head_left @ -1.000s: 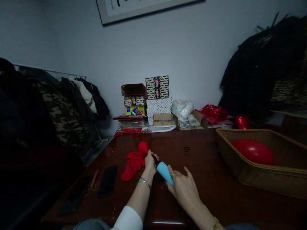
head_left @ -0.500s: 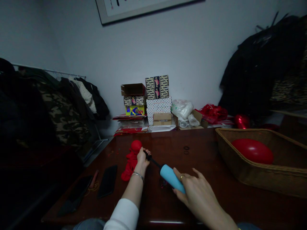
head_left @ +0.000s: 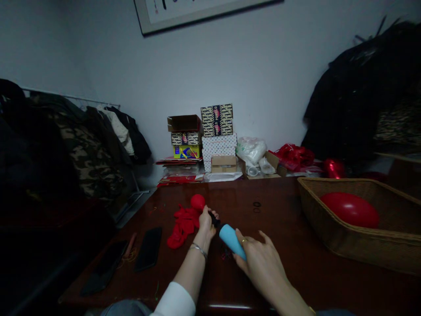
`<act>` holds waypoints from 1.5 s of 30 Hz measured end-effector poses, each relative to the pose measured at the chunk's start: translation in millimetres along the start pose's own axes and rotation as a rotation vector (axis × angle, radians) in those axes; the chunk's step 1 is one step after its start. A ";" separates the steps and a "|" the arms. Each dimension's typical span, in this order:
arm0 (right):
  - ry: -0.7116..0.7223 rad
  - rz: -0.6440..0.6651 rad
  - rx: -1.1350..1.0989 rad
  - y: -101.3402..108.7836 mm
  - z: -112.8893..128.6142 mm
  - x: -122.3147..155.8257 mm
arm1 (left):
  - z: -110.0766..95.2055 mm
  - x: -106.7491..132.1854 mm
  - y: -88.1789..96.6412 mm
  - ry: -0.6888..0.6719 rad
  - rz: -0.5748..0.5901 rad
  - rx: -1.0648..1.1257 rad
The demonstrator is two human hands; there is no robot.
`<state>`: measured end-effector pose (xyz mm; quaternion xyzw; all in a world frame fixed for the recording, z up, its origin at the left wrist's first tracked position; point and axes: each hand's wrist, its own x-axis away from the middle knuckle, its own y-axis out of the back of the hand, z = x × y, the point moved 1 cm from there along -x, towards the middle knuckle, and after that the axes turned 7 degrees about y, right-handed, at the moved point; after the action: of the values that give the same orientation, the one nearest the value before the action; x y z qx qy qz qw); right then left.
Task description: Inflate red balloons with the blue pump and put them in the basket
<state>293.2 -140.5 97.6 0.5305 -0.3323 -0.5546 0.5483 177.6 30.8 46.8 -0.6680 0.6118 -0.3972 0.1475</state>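
My left hand is closed around the black nozzle end of a balloon pump with a light blue barrel. A small, partly inflated red balloon sticks out beyond its fingers, and its neck is hidden in the hand. My right hand grips the rear of the blue barrel, some fingers lifted off it. The black end sits close against the barrel, with little shaft showing. Just left of my left hand, a heap of limp red balloons lies on the table.
A wicker basket at the right holds a large inflated red balloon. Dark phone-like slabs lie at the left, and thin black rings farther back. Stacked boxes stand behind the table.
My left hand has moved right with the small balloon, toward the blue barrel. The black shaft, long in view before, is now pushed in. My right hand has shifted slightly left.
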 end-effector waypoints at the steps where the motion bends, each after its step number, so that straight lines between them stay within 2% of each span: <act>1: -0.006 -0.007 -0.003 -4.3 0.2 -2.5 | 5.0 1.2 0.3 0.001 0.002 -0.011; 5: -0.018 -0.029 -0.011 -20.4 0.1 -9.7 | 14.1 3.2 4.3 -0.009 0.006 -0.048; 10: 0.002 -0.014 -0.018 -25.1 2.0 -9.7 | 5.3 -3.8 10.4 -0.035 -0.011 -0.063; 15: 0.030 0.019 -0.047 -8.3 0.9 -1.8 | -15.5 -15.4 16.5 -0.030 -0.072 0.002; 20: 0.048 0.041 -0.073 15.0 -4.2 12.7 | -40.7 -20.7 14.5 -0.051 -0.033 0.050; 24: 0.048 0.061 -0.064 28.2 -5.8 20.8 | -49.4 -22.8 9.9 -0.053 -0.029 0.057; 29: 0.042 0.033 -0.040 24.3 -6.4 17.6 | -36.8 -18.1 7.5 -0.041 -0.010 0.043; 33: 0.029 -0.008 -0.023 9.5 -5.5 9.2 | -15.1 -8.3 3.1 -0.018 -0.002 0.007; 36: 0.002 -0.025 -0.016 -3.5 -3.9 2.0 | 1.7 -1.5 0.7 0.017 -0.043 -0.019; 38: -0.016 -0.030 -0.011 -12.4 -3.0 -2.5 | 10.0 1.3 0.5 0.014 -0.021 -0.040; 42: -0.018 -0.050 -0.015 -26.0 -2.1 -9.2 | 14.6 1.2 4.5 -0.010 0.010 -0.058; 45: -0.003 -0.046 -0.025 -26.5 -1.0 -9.6 | 9.4 -3.7 9.1 0.002 0.017 -0.027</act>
<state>285.7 -126.4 74.4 0.5304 -0.3135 -0.5720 0.5415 178.2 29.6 33.3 -0.6643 0.6229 -0.3883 0.1414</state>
